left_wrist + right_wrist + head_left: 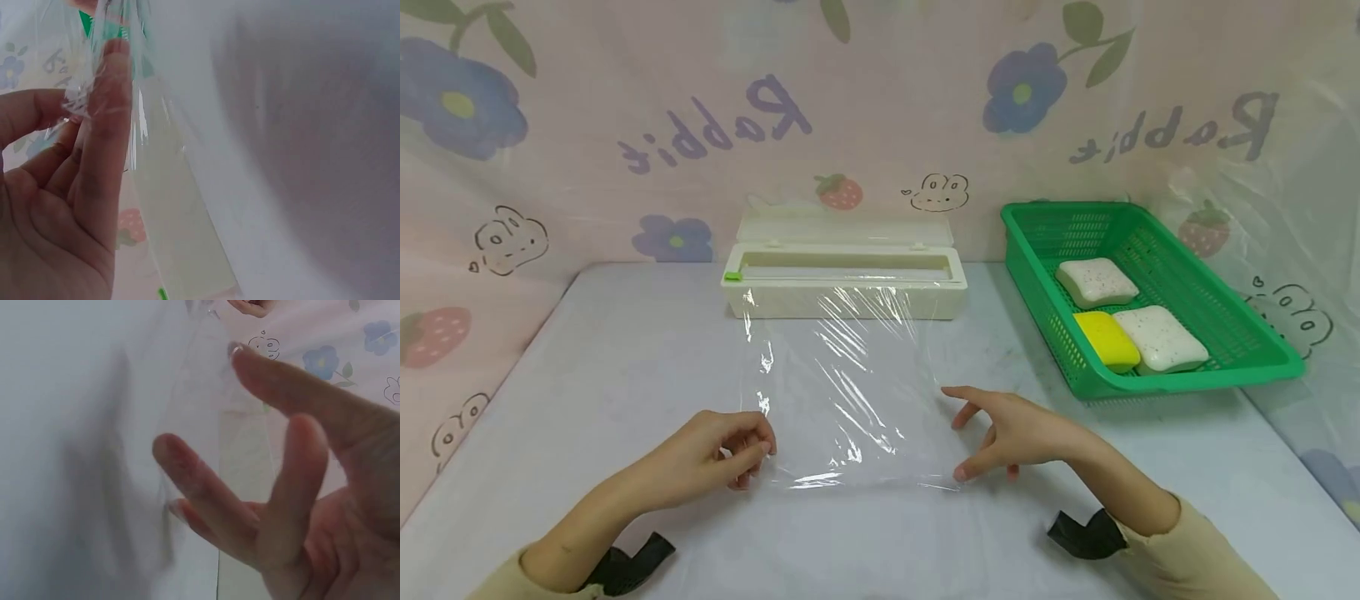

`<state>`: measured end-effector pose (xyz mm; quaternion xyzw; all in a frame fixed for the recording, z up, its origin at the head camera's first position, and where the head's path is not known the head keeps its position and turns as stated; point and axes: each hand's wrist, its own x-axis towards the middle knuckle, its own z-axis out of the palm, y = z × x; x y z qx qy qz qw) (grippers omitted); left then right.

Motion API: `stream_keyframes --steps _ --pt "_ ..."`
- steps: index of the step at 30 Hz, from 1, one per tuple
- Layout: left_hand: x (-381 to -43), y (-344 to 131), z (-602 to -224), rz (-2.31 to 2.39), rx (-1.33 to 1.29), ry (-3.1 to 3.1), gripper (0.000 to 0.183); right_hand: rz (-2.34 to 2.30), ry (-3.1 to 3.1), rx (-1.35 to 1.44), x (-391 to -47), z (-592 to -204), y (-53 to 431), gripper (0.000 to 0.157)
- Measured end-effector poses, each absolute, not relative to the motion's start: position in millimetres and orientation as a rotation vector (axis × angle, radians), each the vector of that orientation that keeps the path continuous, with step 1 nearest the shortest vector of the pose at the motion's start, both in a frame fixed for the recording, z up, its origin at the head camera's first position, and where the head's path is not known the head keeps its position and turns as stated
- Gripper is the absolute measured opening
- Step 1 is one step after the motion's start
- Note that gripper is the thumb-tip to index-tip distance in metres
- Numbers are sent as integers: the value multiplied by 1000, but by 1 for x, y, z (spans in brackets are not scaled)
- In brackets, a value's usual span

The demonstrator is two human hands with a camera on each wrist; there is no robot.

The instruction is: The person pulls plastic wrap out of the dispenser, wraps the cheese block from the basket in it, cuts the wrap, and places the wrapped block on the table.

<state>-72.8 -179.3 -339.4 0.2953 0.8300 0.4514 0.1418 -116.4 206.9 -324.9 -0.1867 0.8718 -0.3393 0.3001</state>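
A sheet of clear cling film (850,392) stretches toward me from a white dispenser box (842,302) whose lid (842,229) stands raised at the back. My left hand (722,454) pinches the film's near left corner between thumb and fingers; in the left wrist view the film (140,119) bunches at the fingertips. My right hand (1018,429) is at the film's right edge with its fingers spread apart. Its thumb is by the near right corner; whether it touches the film I cannot tell. In the right wrist view nothing is gripped between its fingers (206,487).
At the right stands a green basket (1195,387) holding two speckled white rounded blocks (1161,337) and a yellow block (1108,340). A small green slider (733,276) sits on the dispenser's left end. Behind the white table (625,358) hangs a patterned curtain (880,100).
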Motion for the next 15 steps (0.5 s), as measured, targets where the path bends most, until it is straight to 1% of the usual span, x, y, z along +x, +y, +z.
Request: stream_keyframes --steps 2,6,8,10,13,14,15 --pt "-71 -180 -342 1277 851 2379 8 -936 2294 -507 -115 -328 208 83" --pt "-67 -183 -347 1225 882 2375 11 -994 2315 -553 -114 -333 210 54" --pt "-66 -183 -349 1215 894 2368 14 -1022 2321 -590 -115 -336 211 44" --pt "-64 -183 -349 1209 892 2358 15 -1048 2321 -634 -115 -338 212 41" --pt "-61 -182 -349 1194 861 2369 4 -1080 2282 -677 -116 -342 214 40" --pt "-61 -182 -348 1179 841 2385 3 -1087 2265 -683 -116 -343 215 41" --pt "-60 -182 -348 1161 810 2404 7 -1087 2254 -682 -117 -344 216 40"
